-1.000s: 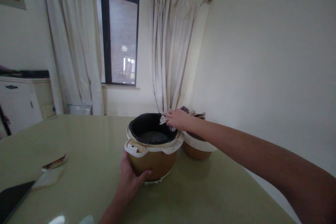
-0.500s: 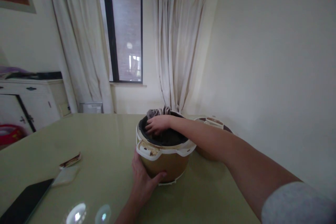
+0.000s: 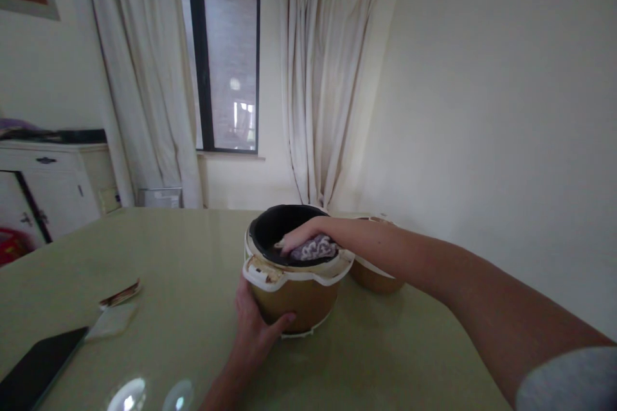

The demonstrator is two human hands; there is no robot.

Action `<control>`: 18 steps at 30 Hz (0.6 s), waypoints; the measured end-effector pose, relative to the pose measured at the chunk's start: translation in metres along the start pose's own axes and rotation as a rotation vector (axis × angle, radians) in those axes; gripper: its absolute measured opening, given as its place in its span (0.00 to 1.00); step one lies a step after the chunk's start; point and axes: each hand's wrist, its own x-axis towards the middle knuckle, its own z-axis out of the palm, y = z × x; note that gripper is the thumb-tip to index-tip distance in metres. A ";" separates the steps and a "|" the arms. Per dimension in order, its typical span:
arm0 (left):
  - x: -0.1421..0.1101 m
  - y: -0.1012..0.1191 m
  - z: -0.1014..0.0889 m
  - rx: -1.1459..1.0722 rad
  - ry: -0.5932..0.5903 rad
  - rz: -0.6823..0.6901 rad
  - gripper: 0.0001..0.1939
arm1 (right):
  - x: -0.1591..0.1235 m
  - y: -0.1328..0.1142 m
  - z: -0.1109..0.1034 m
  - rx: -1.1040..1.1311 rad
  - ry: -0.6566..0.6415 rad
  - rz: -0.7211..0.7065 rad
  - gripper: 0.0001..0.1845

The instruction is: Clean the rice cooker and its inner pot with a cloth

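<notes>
A gold-sided rice cooker (image 3: 299, 298) with a white rim stands on the table without its lid over it, its black inner pot (image 3: 270, 225) facing up. Around the lower left side curls my left hand (image 3: 258, 324), thumb across the front, fingers partly hidden behind the body. Inside the pot's mouth, my right hand (image 3: 301, 236) is closed on a bunched grey-and-white cloth (image 3: 314, 248), pressed against the near inner wall. The fingertips are partly hidden by the pot's edge. My right forearm crosses above the cooker's right rim.
Behind my right forearm sits another gold and white round piece (image 3: 376, 276), partly hidden. On the left of the green table (image 3: 183, 282) lie a dark flat phone-like slab (image 3: 41, 363) and a small packet (image 3: 120, 294). A white cabinet (image 3: 62, 186) stands beyond, near curtains and a window.
My right hand has moved the cloth from the pot's far side to its near right inner wall. My left hand keeps its hold on the cooker. The view has shifted slightly.
</notes>
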 end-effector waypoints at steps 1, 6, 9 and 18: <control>0.000 0.000 0.000 0.005 0.005 0.005 0.65 | 0.002 -0.009 0.000 0.006 0.033 -0.035 0.07; 0.000 0.006 0.002 0.016 0.021 0.022 0.64 | 0.002 -0.026 0.007 -0.006 0.216 -0.068 0.18; 0.000 0.008 0.002 0.022 0.037 0.027 0.64 | -0.010 -0.016 0.014 -0.054 0.152 -0.076 0.17; 0.003 -0.004 0.002 -0.010 0.043 -0.020 0.68 | -0.076 0.028 -0.050 -0.663 0.210 -0.067 0.20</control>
